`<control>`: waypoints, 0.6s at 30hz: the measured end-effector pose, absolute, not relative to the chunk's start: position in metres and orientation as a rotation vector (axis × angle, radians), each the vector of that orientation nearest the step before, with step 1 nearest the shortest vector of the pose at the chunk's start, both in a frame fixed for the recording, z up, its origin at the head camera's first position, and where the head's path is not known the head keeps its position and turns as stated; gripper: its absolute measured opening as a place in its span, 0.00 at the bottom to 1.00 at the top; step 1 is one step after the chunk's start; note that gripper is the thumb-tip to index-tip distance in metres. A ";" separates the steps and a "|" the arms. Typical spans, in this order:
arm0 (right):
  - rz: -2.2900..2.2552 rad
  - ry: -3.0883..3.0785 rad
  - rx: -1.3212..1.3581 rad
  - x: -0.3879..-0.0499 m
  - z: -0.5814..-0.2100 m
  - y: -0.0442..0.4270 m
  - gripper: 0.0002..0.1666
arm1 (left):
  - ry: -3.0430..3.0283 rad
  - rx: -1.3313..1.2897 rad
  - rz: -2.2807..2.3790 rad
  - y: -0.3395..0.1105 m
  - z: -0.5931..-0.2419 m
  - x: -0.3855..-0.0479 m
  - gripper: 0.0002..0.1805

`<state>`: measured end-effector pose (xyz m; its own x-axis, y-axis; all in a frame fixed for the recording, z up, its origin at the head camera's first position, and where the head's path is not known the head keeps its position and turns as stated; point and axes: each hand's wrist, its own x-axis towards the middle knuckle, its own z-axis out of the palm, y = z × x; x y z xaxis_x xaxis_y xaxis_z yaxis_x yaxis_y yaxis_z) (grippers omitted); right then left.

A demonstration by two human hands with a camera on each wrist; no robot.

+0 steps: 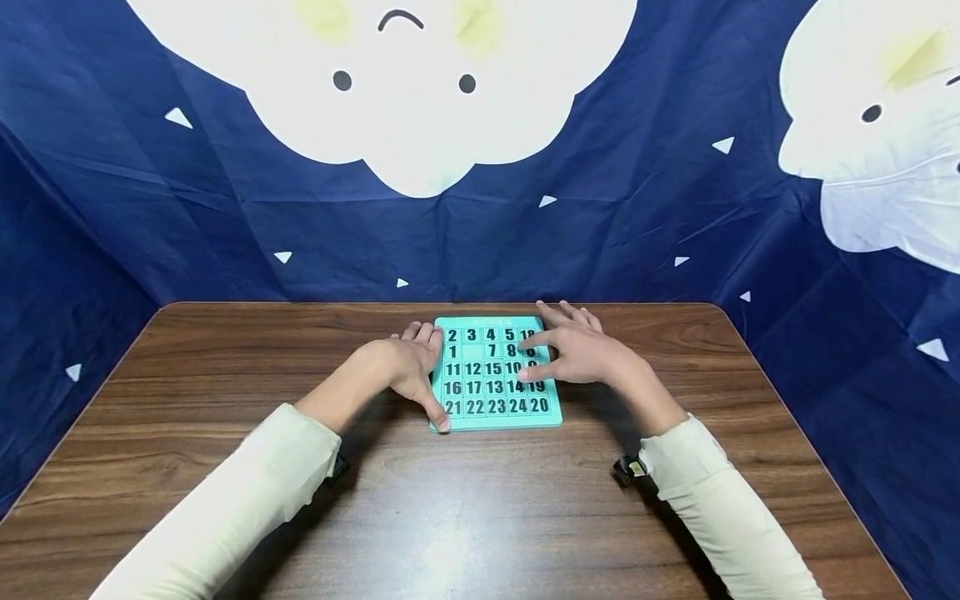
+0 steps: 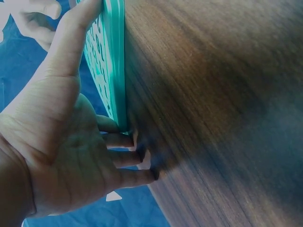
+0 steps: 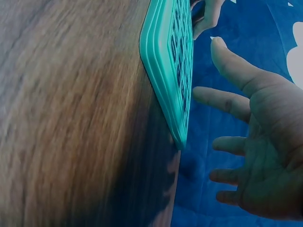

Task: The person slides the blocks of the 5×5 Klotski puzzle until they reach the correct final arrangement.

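A turquoise number puzzle board [image 1: 495, 422] lies flat on the wooden table, its square tiles in rows, with a gap in the second row between 1 and 7. Along its left side, my left hand [image 1: 408, 367] holds the board, the thumb at the near corner and the fingers by the far part of the edge. In the left wrist view that hand [image 2: 71, 142] spans the board's side [image 2: 118, 71]. My right hand [image 1: 581, 350] hovers over the right side, index finger and thumb extended above the tiles. In the right wrist view its fingers [image 3: 222, 101] are spread beside the board [image 3: 163, 80].
The brown wooden table [image 1: 465, 517] extends around the board. Behind its far edge hangs a dark blue cloth [image 1: 622, 242] with white clouds and small triangles. Dark wrist devices show by both sleeves.
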<state>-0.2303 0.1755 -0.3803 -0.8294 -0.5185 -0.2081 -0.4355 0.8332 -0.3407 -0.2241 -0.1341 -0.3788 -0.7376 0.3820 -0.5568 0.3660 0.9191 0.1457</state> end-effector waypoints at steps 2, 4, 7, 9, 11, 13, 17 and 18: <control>-0.403 2.714 -0.741 -0.229 -0.382 0.173 0.36 | 2.470 0.531 0.031 -0.134 -0.379 -0.224 0.92; -0.397 2.704 -0.755 -0.228 -0.383 0.170 0.35 | 2.469 0.529 0.024 -0.133 -0.379 -0.225 0.93; -0.371 2.674 -0.781 -0.226 -0.384 0.162 0.36 | 2.468 0.528 0.027 -0.133 -0.380 -0.225 0.93; -0.360 2.645 -0.797 -0.225 -0.384 0.158 0.39 | 2.467 0.526 0.031 -0.134 -0.380 -0.225 0.93; -0.355 2.631 -0.817 -0.225 -0.384 0.156 0.41 | 2.464 0.523 0.034 -0.134 -0.381 -0.225 0.93; -0.370 2.649 -0.801 -0.226 -0.382 0.159 0.40 | 2.461 0.522 0.036 -0.135 -0.382 -0.224 0.93; -0.399 2.719 -0.695 -0.227 -0.378 0.173 0.34 | 2.465 0.525 0.040 -0.135 -0.382 -0.225 0.93; -0.402 2.716 -0.674 -0.227 -0.378 0.176 0.33 | 2.468 0.526 0.037 -0.134 -0.382 -0.225 0.93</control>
